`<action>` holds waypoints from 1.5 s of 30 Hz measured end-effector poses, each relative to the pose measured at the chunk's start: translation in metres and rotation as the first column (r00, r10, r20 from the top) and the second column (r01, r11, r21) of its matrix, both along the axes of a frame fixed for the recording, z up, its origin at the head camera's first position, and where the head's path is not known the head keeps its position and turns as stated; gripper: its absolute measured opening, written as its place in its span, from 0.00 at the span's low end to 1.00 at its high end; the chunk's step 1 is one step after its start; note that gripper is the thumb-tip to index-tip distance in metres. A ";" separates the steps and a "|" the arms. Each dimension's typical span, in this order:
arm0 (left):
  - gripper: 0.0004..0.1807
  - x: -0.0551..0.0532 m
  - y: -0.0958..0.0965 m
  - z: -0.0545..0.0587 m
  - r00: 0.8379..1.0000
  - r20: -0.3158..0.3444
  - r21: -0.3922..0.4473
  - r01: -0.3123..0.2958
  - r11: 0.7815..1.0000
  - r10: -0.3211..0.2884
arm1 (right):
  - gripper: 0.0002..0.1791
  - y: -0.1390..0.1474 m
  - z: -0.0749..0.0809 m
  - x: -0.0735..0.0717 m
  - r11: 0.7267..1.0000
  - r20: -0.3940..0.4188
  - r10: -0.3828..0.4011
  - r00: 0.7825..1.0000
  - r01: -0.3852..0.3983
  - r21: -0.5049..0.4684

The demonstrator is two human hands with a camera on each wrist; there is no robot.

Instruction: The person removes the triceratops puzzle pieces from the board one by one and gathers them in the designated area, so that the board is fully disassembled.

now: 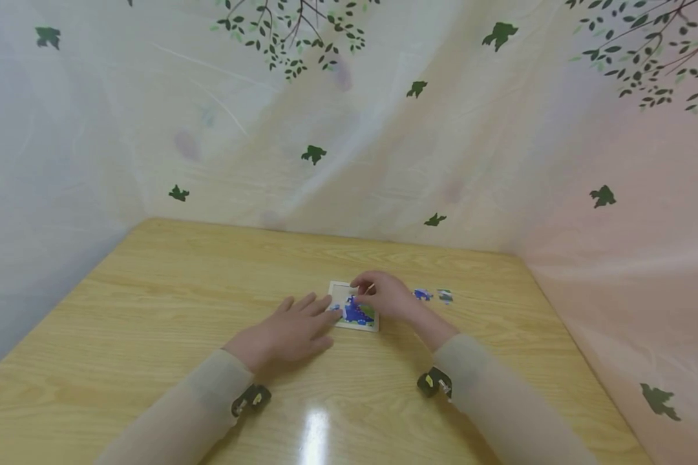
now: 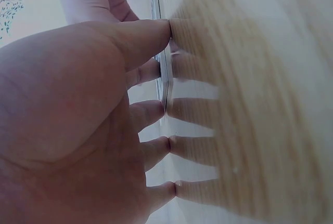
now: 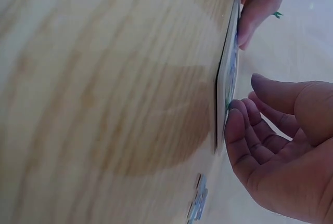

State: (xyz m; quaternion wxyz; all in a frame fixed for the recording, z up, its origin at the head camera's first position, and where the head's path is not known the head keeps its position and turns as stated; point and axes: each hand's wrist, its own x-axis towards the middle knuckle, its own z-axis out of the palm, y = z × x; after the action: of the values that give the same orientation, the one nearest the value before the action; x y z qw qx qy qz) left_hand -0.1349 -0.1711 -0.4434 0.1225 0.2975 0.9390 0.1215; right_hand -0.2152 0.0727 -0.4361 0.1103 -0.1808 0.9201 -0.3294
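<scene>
A small jigsaw puzzle (image 1: 357, 329) with a pale frame and a blue dinosaur picture lies on the wooden table. My left hand (image 1: 291, 330) is spread flat, palm down, at the puzzle's left side. Its fingertips touch the table and the frame's edge in the left wrist view. Over the puzzle's right side, my right hand (image 1: 386, 296) has bent fingers, with fingertips on the picture's surface. In the right wrist view its thumb stands apart from the fingers, and no piece shows between them. The right hand covers part of the picture's top right.
Two loose puzzle pieces, a blue one (image 1: 423, 294) and a grey-green one (image 1: 444, 296), lie right of the puzzle. The wooden table (image 1: 180, 290) ends at a pale curtain (image 1: 256, 174) printed with leaves. Both wrists wear small dark cameras.
</scene>
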 end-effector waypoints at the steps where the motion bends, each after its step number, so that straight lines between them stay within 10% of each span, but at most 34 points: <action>1: 0.34 0.000 0.000 0.000 1.000 0.000 0.000 0.000 1.000 0.000 | 0.15 -0.001 0.000 0.000 1.000 0.009 -0.003 1.000 0.003 0.006; 45: 0.34 0.005 -0.001 0.001 1.000 -0.010 0.019 0.004 1.000 -0.003 | 0.14 -0.006 0.001 0.005 0.998 0.029 -0.001 1.000 -0.001 0.061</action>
State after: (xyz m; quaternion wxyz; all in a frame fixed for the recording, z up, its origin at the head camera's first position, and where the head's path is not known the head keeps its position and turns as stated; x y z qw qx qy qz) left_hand -0.1298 -0.1721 -0.4427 0.1152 0.3009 0.9379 0.1286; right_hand -0.2101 0.0668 -0.4347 0.1293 -0.1725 0.9281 -0.3037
